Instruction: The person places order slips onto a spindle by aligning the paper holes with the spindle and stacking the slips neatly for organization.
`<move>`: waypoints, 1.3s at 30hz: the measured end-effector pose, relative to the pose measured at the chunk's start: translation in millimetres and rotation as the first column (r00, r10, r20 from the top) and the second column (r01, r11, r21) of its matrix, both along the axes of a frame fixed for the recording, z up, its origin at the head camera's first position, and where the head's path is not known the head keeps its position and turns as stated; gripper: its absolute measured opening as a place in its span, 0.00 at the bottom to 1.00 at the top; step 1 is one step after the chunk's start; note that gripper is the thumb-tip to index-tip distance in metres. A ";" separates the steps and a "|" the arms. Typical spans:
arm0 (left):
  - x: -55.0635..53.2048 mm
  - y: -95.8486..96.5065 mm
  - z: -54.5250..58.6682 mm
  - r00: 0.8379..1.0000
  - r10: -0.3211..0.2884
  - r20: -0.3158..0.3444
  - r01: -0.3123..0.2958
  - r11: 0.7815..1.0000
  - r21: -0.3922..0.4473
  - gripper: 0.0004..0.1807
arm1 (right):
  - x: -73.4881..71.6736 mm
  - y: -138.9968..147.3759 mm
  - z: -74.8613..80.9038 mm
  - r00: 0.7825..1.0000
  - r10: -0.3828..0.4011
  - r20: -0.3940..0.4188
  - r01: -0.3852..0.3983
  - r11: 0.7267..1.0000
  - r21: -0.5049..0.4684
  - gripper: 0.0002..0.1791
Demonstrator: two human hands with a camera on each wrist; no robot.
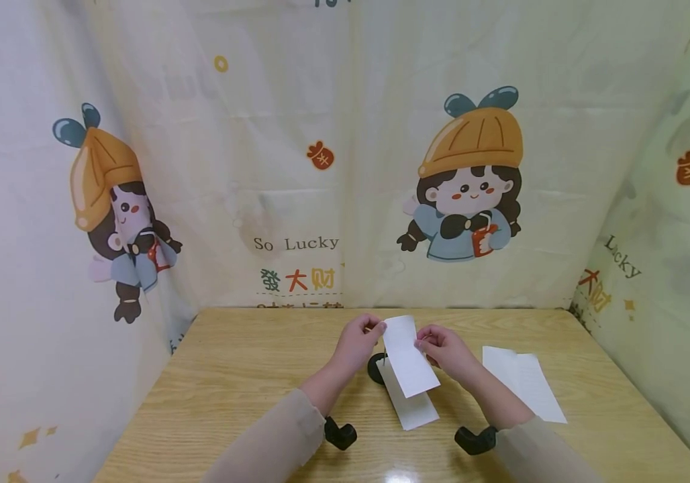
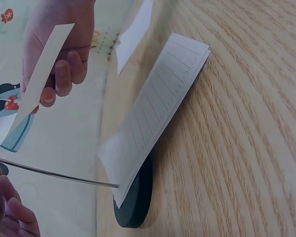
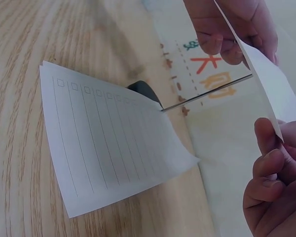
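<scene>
A bill spike has a round black base and a thin metal rod. White slips printed with lines and small checkboxes are pierced on the rod, low near the base. Above them, both hands hold another white slip up at the rod's top. My left hand pinches its upper left corner. On the opposite edge, the right hand grips it between thumb and fingers. The rod's tip meets this slip's underside; whether it goes through, I cannot tell.
More white sheets lie on the wooden table to the right, beyond the right forearm. Black wrist mounts sit on both wrists. Printed curtains stand behind and at both sides of the table.
</scene>
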State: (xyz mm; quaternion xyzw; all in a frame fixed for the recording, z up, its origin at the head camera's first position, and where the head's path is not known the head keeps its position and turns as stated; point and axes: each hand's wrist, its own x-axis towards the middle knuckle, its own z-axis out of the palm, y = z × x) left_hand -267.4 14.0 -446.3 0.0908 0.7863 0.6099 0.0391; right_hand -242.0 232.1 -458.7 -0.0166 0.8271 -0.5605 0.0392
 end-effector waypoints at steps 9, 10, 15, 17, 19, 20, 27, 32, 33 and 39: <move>1.4 -0.7 0.3 1.000 -0.006 -0.022 0.006 1.000 -0.003 0.10 | -0.5 -2.0 -1.9 1.000 -0.014 0.019 0.014 1.000 0.006 0.06; 1.9 -0.7 0.6 1.000 -0.008 -0.023 0.008 1.000 -0.002 0.10 | -0.6 -2.0 -1.9 1.000 -0.015 0.020 0.015 1.000 0.005 0.06; 1.9 0.1 -1.5 0.999 -0.011 -0.037 0.010 1.000 -0.011 0.09 | -0.6 -1.7 -2.9 1.000 -0.015 0.021 0.015 1.000 0.013 0.06; 1.6 -0.1 -4.8 0.999 -0.006 -0.050 0.004 0.999 -0.032 0.09 | -0.2 -1.2 -3.4 1.000 -0.015 0.023 0.014 1.000 0.023 0.06; 1.3 -1.0 -8.9 0.998 -0.002 -0.066 -0.001 0.999 -0.048 0.09 | -0.2 -0.4 -4.8 1.000 -0.014 0.025 0.013 0.999 0.037 0.06; 1.2 -1.4 -10.9 0.997 0.000 -0.071 -0.004 0.998 -0.055 0.09 | -0.1 -0.1 -5.3 1.000 -0.012 0.026 0.011 0.999 0.043 0.06; 0.3 -3.6 -19.8 0.994 -0.019 -0.109 0.007 0.994 -0.114 0.09 | 0.7 1.8 -9.9 0.999 0.015 0.039 -0.017 0.998 0.065 0.05; -1.6 -4.7 -25.3 0.995 -0.034 -0.095 0.019 0.987 -0.162 0.08 | 2.6 3.7 -13.3 0.997 0.042 0.066 -0.047 0.996 0.073 0.06; -2.2 -5.0 -26.5 0.995 -0.034 -0.091 0.019 0.985 -0.170 0.08 | 3.0 3.9 -13.4 0.996 0.052 0.069 -0.057 0.996 0.073 0.06; -3.8 -7.3 -32.7 0.997 -0.023 -0.079 0.005 0.977 -0.214 0.08 | 6.1 2.9 -13.6 0.992 0.090 0.085 -0.096 0.993 0.067 0.09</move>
